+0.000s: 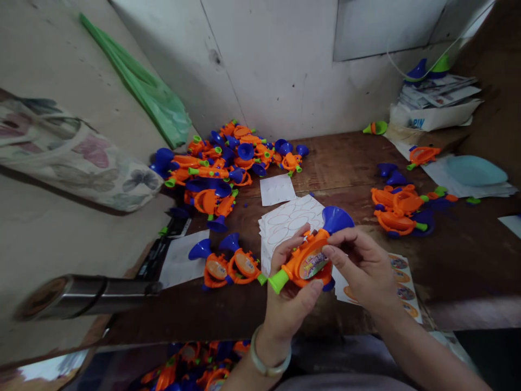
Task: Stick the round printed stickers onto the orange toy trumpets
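Note:
An orange toy trumpet [303, 259] with a blue bell and a green mouthpiece is held over the table's front part. My left hand [291, 304] is closed around its body from below, thumb along the near side. At the bell end, my right hand [364, 271] has thumb and forefinger closed on the trumpet, by the edge of an oval printed sticker [314, 263] on its side. Below the right hand lies a sheet of round stickers [405, 293], partly covered by the hand. White backing sheets with oval outlines [291, 217] are stacked behind the trumpet.
Two stickered trumpets [232, 266] lie to the left. A heap of trumpets [228, 157] fills the back left, and several more [399, 209] lie at the right. A metal cylinder [89, 293] juts in at left. More trumpets [195, 366] are below the table edge.

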Motion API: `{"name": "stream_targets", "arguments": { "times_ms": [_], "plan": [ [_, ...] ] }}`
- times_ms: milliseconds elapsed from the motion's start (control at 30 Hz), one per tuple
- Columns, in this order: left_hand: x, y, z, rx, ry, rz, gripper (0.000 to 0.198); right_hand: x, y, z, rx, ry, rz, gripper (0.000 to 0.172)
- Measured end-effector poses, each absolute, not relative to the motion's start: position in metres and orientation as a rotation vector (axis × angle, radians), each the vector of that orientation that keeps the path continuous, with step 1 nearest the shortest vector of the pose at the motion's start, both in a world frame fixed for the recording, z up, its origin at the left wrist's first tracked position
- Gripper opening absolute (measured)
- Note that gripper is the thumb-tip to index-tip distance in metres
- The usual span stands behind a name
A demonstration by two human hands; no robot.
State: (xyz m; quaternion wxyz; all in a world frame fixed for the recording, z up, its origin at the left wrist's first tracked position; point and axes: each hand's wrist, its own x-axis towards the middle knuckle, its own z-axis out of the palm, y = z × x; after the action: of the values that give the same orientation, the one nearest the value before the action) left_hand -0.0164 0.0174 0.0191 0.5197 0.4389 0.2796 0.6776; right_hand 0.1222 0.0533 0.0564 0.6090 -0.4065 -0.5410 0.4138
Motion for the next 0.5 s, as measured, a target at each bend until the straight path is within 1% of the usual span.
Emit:
{"name": "stream_targets", "arguments": {
  "times_ms": [333, 500],
  "plan": [
    [-0.0164, 0.0167, 0.0154, 1.061, 0.753, 1.638, 0.045, 0.1213, 0.0527, 0.0557, -0.922, -1.277, 0.918, 0.013],
    [-0.0159, 0.0176, 0.014, 1.017, 0.764, 1.643, 0.038, 0.1205, 0.0541, 0.0561, -0.939, -1.296, 0.869, 0.013]
  ]
}}
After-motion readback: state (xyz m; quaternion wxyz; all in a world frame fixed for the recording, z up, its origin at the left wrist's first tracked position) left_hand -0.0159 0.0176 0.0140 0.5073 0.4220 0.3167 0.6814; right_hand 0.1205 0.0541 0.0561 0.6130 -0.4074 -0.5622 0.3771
